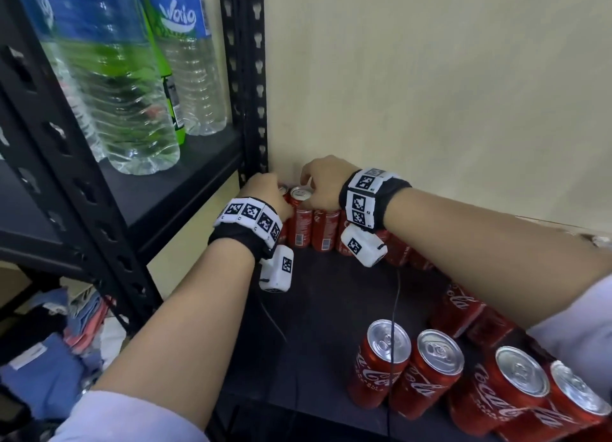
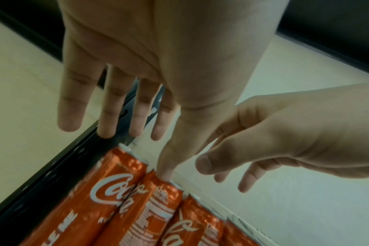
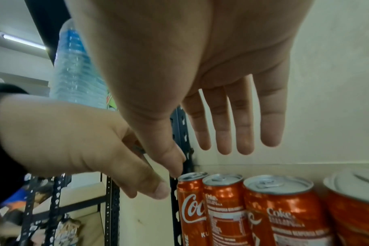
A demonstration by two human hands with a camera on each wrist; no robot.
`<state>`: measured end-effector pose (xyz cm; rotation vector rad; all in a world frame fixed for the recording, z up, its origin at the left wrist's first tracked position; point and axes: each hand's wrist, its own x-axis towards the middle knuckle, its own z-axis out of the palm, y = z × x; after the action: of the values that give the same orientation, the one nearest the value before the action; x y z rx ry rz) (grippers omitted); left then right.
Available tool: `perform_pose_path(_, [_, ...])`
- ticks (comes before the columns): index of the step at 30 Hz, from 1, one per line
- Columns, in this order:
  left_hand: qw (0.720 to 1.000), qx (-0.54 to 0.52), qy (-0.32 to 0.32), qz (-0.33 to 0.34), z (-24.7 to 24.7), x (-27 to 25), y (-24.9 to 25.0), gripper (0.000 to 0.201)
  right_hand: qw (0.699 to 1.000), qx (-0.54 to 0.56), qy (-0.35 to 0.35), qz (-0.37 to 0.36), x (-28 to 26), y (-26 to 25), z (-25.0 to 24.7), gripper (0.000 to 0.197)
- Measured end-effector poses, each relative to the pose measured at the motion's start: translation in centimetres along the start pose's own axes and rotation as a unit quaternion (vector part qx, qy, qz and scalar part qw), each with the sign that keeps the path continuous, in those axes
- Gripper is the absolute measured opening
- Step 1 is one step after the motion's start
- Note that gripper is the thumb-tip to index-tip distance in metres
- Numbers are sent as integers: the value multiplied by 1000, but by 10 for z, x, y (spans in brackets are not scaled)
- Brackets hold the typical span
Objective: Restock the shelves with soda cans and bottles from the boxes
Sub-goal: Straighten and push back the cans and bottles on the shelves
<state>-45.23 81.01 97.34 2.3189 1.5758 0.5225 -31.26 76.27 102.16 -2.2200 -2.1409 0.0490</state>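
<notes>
Both hands hover fingers apart, holding nothing: left hand [image 1: 265, 193], right hand [image 1: 319, 184]. Upright red aluminium cola cans [image 1: 303, 221] stand directly below, far-left on the black shelf board [image 1: 324, 296]; left hand's nearer the corner.

Red cans [image 1: 303, 224], black shelf [image 1: 318, 296], blue-labelled bottles [image 1: 99, 70].

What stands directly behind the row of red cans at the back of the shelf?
A bare cream wall rises behind the back row of red cans. Both hands hide part of that row.

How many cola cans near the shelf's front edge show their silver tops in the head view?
4, in a row along the front edge: leftmost can, second can, third can, rightmost can. More cans sit partly hidden under the right arm.
</notes>
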Motion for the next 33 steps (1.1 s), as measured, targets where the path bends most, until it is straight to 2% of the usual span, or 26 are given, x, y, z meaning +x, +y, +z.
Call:
perform_pose_path(3, [999,-14,29,8,10,7,-6,44,1000,-19,-2,0,10,-3,10,44])
perform_pose_path(6, [999,-12,34,28,16,17,-8,38,1000,-29,-6,4,19,-6,20,44])
perform_pose_path(9, [999,3,9,44,20,26,-10,29,1000,-28,-9,6,27,-5,27,43])
perform_pose_path(12, [999,-7,10,35,24,31,-11,15,1000,5,-1,11,33,-2,33,51])
perform_pose_path(16, [999,-29,13,34,32,34,-15,10,999,45,6,21,41,3,35,64])
perform_pose_path(18, [998,-46,20,31,31,34,-17,12,998,54,6,24,44,4,35,69])
perform_pose_path(21, [999,-21,30,24,27,35,-18,36,998,56,-3,25,45,4,36,74])
perform_pose_path(23, [1000,-3,17,13,21,34,-18,39,999,48,-4,18,44,3,36,71])
perform_pose_path(28, [1000,4,-15,-11,15,26,-18,24,1000,-7,-10,-12,41,-6,38,60])
perform_pose_path(30, [999,3,-21,-26,14,21,-18,24,998,-49,-27,-11,41,-10,37,51])
perform_pose_path(33, [999,-8,-19,-45,9,16,-18,30,995,-78,-54,-8,42,-15,35,49])
